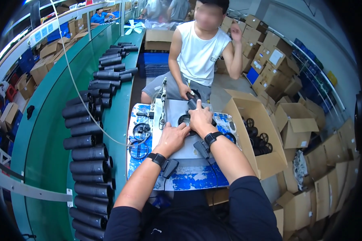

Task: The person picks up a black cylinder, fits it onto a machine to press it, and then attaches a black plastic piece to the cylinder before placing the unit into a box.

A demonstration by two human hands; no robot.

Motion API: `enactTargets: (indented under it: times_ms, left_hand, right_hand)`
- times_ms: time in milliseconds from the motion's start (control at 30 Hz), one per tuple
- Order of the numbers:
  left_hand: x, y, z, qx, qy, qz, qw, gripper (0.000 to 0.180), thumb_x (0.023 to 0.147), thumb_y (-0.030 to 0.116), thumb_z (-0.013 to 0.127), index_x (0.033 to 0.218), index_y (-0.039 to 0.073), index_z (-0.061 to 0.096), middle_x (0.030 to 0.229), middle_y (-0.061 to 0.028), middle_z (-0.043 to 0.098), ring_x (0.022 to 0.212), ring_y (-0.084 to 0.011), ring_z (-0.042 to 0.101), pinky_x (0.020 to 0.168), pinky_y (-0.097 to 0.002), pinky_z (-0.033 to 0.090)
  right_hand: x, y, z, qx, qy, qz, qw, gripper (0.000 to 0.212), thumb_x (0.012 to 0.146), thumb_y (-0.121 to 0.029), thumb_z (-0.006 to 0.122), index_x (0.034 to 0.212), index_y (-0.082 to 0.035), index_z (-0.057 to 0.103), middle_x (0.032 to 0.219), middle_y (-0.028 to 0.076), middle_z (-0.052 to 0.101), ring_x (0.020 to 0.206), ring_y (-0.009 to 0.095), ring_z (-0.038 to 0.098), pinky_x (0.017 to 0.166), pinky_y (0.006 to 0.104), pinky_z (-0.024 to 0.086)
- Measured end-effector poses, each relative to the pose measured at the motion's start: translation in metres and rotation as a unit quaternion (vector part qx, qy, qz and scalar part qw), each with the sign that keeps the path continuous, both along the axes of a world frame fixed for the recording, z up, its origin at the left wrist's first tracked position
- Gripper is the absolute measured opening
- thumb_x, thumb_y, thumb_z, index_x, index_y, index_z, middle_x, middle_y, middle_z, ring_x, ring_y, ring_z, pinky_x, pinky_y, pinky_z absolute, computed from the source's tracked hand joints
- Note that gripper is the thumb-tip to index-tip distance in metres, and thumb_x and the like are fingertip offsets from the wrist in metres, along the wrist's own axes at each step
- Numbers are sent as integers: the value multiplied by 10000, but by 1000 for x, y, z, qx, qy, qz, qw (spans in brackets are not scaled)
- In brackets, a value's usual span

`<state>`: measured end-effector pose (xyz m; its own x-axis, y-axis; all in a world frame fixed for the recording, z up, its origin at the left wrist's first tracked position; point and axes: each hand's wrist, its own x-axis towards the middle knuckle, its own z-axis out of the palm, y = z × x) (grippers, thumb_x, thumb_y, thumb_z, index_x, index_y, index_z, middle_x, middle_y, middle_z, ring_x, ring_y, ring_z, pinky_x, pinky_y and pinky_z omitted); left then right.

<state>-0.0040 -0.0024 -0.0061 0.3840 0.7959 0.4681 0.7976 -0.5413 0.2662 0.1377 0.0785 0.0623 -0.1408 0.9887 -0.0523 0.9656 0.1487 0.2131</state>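
Many black tubes (pixel 84 127) lie left of the grip; left hand (pixel 173 137) is at the near edge of a black round fitting (pixel 182 119), right hand (pixel 201 117) over it, can't tell whether either clamps. Probably light, stiff, slick plastic: take it by the rim.

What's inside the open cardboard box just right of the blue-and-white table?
Black round parts, some spoked like wheels, lie heaped in the cardboard box. The top ones cover whatever lies beneath them, so the full count can't be told.
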Motion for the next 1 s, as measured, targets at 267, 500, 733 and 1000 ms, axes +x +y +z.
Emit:
enactTargets:
  times_ms: [267, 500, 733, 1000]
  left_hand:
    - [0, 6, -6, 33, -4, 2, 999, 98, 1004, 245, 647, 1050, 160, 665, 933, -34, 621, 826, -256, 682, 807, -465, 450]
    - [-7, -7, -4, 13, 0, 12, 1000, 114, 1010, 254, 645, 1049, 164, 704, 995, -25, 663, 842, -248, 714, 850, -505, 470]
    - [1, -4, 1, 35, -49, -15, 998, 111, 1000, 209, 656, 1043, 139, 731, 1087, -36, 687, 899, -267, 686, 832, -487, 482]
    - [-3, 3, 3, 9, -161, 4, 987, 51, 1004, 75, 595, 1023, 27, 596, 1053, -171, 586, 879, -408, 640, 750, -487, 518]
  right_hand:
    - [30, 19, -14, 3, 92, 24, 995, 421, 910, -248, 736, 1330, -272, 735, 1673, 220, 310, 1264, 464, 625, 1024, 512, 545]
    - [46, -2, 38, 134, 586, 163, 782, 533, 936, -147, 752, 1439, -94, 584, 1412, 234, 606, 1152, 325, 693, 1007, 405, 551]
    - [56, 31, -34, -19, 842, 107, 529, 429, 1052, -229, 666, 1384, -31, 480, 1234, 137, 649, 1020, 194, 678, 920, 355, 570]
    - [35, 17, -59, -40, 884, 112, 451, 418, 1067, -244, 652, 1382, -32, 476, 1263, 124, 628, 1069, 211, 675, 949, 371, 563]
